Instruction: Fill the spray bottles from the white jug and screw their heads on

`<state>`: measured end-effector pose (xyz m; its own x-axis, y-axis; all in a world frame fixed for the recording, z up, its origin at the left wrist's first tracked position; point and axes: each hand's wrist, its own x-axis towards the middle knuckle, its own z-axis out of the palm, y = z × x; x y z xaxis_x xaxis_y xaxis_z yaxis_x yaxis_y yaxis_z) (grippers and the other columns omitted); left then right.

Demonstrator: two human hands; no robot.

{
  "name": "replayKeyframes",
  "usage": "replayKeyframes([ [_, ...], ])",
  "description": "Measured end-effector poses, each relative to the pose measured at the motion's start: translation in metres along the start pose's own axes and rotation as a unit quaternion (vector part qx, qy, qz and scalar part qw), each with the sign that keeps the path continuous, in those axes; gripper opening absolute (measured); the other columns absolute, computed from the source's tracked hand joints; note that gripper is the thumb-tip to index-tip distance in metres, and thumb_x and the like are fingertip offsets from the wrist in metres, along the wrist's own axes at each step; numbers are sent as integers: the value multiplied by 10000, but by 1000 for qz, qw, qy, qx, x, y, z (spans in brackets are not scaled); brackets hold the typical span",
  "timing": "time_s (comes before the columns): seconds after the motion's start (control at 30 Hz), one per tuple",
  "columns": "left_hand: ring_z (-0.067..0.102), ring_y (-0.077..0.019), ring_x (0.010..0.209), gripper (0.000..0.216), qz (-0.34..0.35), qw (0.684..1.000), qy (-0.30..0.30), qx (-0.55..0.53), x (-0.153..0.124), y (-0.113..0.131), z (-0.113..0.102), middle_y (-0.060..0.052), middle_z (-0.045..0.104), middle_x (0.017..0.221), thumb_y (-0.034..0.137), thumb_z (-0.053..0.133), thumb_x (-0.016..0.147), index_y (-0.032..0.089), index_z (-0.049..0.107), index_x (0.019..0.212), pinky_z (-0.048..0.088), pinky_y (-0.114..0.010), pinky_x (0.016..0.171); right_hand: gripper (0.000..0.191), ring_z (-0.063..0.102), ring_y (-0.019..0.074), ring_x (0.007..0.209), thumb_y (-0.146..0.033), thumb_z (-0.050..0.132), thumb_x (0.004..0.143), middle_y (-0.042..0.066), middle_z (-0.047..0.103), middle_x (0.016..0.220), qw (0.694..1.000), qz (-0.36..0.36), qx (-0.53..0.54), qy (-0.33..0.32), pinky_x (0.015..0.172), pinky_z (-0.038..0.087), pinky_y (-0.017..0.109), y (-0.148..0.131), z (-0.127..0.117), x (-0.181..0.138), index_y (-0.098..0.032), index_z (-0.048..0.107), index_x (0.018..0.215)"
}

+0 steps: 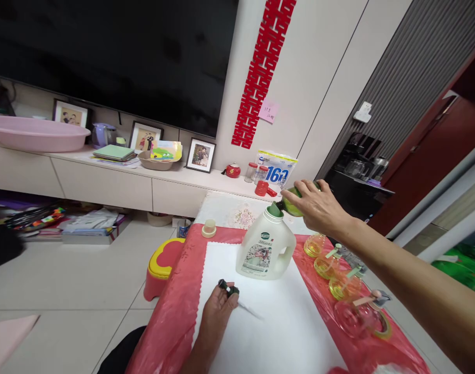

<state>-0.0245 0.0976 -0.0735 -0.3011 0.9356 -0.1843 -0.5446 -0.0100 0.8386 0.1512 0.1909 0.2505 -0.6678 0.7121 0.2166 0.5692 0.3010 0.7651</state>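
Note:
A pale detergent jug (263, 249) stands upright on the white sheet (284, 317), its green inner spout facing up. My right hand (317, 205) is wrapped round a green bottle (292, 202), tipped so that its dark neck rests at or just over the jug's mouth. Any liquid leaving it is too small to make out. Lower down, in front of the jug, my left hand (222, 306) grips a dropper (230, 290) by its black top, its clear, blurred tube pointing right over the sheet. The jug's cream cap (209, 227) lies at the table's back left.
Several glass bottles with yellow or pink liquid (341, 285) line the right side of the red tablecloth (167, 317). A roll of tape (383, 327) lies beside them. Left of the table is a red and yellow stool (159, 265). Behind runs a low cabinet (179, 189).

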Motion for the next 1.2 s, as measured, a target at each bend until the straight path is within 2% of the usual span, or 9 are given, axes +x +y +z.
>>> replayKeyframes([
  [0.1, 688, -202, 741, 536, -2, 1000, -5, 4, 2, 0, -2, -24, 720, 762, 434, 908, 515, 172, 710, 938, 543, -278, 654, 738, 524, 348, 1184, -73, 597, 720, 175, 543, 1322, 993, 82, 79, -3, 928, 392, 512, 1, 6, -15, -255, 472, 1425],
  [0.17, 696, -204, 767, 531, -15, 1000, -10, 5, 2, 4, -3, -28, 723, 790, 427, 913, 521, 169, 710, 938, 552, -280, 666, 761, 525, 357, 1189, -153, 645, 729, 172, 534, 1333, 975, 141, 171, 7, 917, 418, 510, -3, 10, -30, -257, 442, 1455],
  [0.33, 684, -185, 870, 481, -45, 998, 0, -52, -4, 22, 1, -63, 725, 915, 340, 936, 549, 144, 700, 919, 545, -260, 711, 811, 552, 300, 1211, -295, 749, 732, 111, 538, 1348, 870, 213, 441, 53, 986, 466, 449, -44, 24, -86, -267, 391, 1459],
  [0.4, 673, -164, 887, 483, -52, 996, 3, -66, -5, 27, 3, -47, 713, 936, 358, 943, 555, 155, 690, 913, 548, -256, 750, 812, 540, 302, 1244, -291, 752, 743, 110, 527, 1380, 854, 213, 472, 45, 1029, 455, 457, -71, 34, -112, -272, 375, 1461],
  [0.57, 667, -137, 879, 467, -66, 994, 9, -89, -2, 36, 0, -29, 699, 939, 391, 951, 591, 164, 679, 894, 553, -279, 842, 752, 513, 369, 1268, -246, 690, 778, 153, 518, 1360, 887, 222, 404, -36, 977, 467, 550, -139, 65, -173, -266, 374, 1461],
  [0.7, 665, -120, 855, 372, -58, 994, -3, -96, -4, 48, -3, -19, 695, 942, 370, 927, 661, 157, 681, 842, 547, -284, 874, 725, 526, 382, 1252, -216, 649, 774, 180, 508, 1369, 908, 218, 350, -70, 934, 476, 552, -174, 76, -198, -249, 405, 1456],
  [0.87, 666, -120, 854, 388, -45, 994, -27, -95, -18, 61, 3, -34, 706, 982, 338, 935, 648, 141, 695, 881, 553, -270, 832, 741, 504, 360, 1280, -150, 618, 750, 191, 502, 1375, 913, 205, 347, -62, 987, 441, 529, -193, 63, -194, -234, 399, 1452],
  [1.07, 666, -137, 871, 483, -18, 997, -46, -50, -40, 66, 12, -34, 708, 981, 348, 939, 615, 153, 691, 980, 540, -266, 786, 780, 492, 365, 1289, -159, 635, 732, 190, 495, 1388, 889, 206, 405, -53, 985, 446, 536, -208, 49, -183, -265, 370, 1458],
  [1.2, 651, -126, 774, 454, -4, 997, -73, -12, -52, 65, 14, -14, 712, 899, 341, 919, 623, 164, 705, 983, 514, -273, 766, 789, 489, 362, 1292, -174, 634, 745, 181, 497, 1387, 873, 200, 442, -47, 990, 449, 539, -218, 43, -179, -280, 352, 1474],
])
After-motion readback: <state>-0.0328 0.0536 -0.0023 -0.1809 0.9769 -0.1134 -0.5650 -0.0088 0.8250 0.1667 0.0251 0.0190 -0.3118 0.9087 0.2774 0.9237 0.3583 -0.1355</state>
